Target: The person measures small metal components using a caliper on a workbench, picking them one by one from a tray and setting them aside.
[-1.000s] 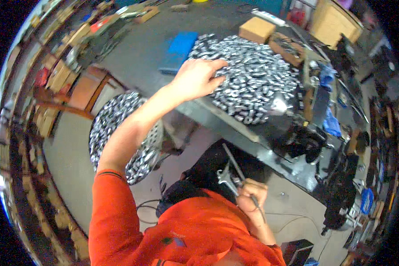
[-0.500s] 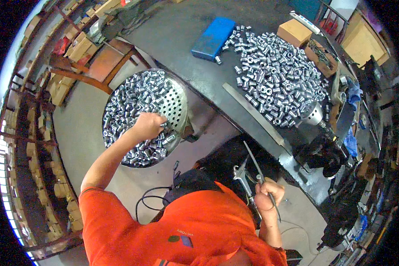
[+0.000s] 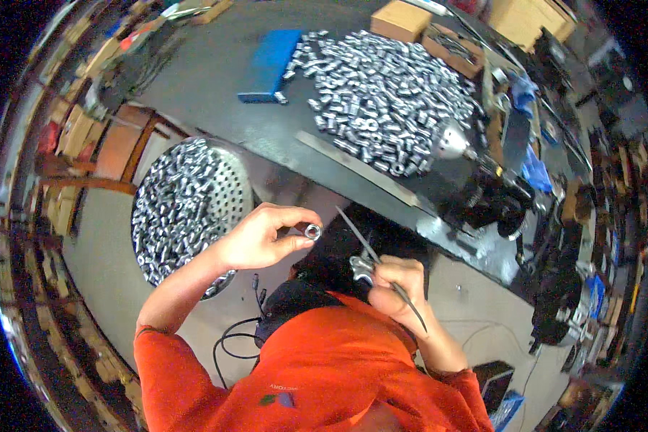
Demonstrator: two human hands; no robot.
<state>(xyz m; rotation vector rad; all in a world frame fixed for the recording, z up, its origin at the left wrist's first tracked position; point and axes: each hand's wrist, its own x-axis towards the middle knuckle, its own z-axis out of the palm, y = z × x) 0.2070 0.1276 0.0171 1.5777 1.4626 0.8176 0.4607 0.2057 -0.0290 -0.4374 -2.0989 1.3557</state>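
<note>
My left hand pinches a small shiny metal bushing between thumb and fingertips, its round bore facing up. My right hand is closed around a thin, tapered metal file, whose pointed end angles up and to the left. Against the same hand sits a silver metal tool like an air blow gun; my fingers partly hide it. Bushing and file are apart. To the left of my left hand is a round perforated metal pan, mostly covered with similar bushings.
A large heap of bushings lies on the dark workbench, beside a blue box and a flat metal bar. Further right are a cardboard box and a black machine. A wooden chair stands behind the pan.
My left hand has left the pan with a bushing and moved right, toward the file. My right hand has shifted up and left with the file. The whole view has turned to the right.
</note>
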